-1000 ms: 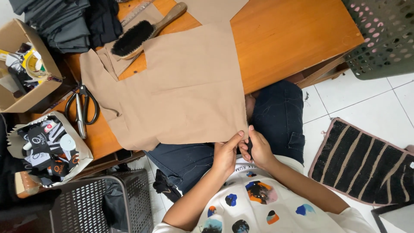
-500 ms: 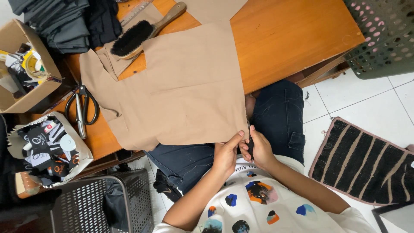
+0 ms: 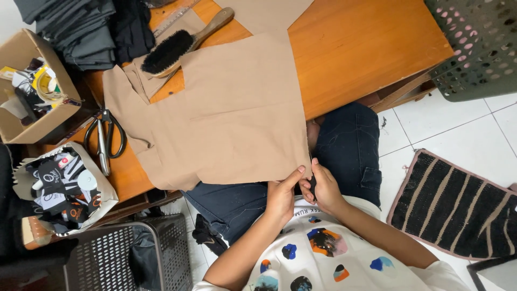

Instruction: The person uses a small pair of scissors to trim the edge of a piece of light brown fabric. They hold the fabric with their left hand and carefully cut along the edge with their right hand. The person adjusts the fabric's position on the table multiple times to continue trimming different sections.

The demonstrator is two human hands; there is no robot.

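Where the tan fabric panel is overhanging the near edge of the wooden table, its lower corner is hanging above the person's lap, and both hands are working there. Open tabletop is lying to the right of the panel; to the left, scissors, a brush and a cardboard box are crowding the edge. The left hand is pinching the fabric's corner edge between thumb and fingers, closed on the cloth. The right hand is sitting just beside it, fingers curled shut around a small dark tool touching the same edge. A striped mat is lying on the tiled floor, well apart.
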